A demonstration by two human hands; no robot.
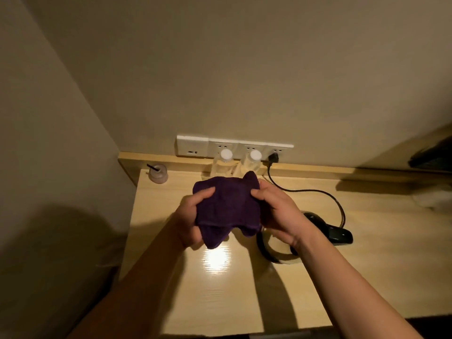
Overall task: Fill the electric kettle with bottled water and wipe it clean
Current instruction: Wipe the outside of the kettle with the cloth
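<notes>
Above the wooden desk [220, 302], left hand [192, 216] and right hand [277, 211] both grip a purple cloth [227, 206] (electric kettle [336, 234] half hidden beneath), so a blind wipe could tip it.

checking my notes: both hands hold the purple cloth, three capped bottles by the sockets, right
Only two capped bottles stand by the sockets, not three, per the head view. The left hand and right hand do hold the purple cloth.

I get just one view, from a wide-angle camera on the person's head, facing forward and steeply down at the wooden desk [367, 211] from close above. The wall [244, 69] with its socket strip [234, 148] fills the upper half, and the left hand [189, 216] and right hand [281, 211] sit mid-frame.
</notes>
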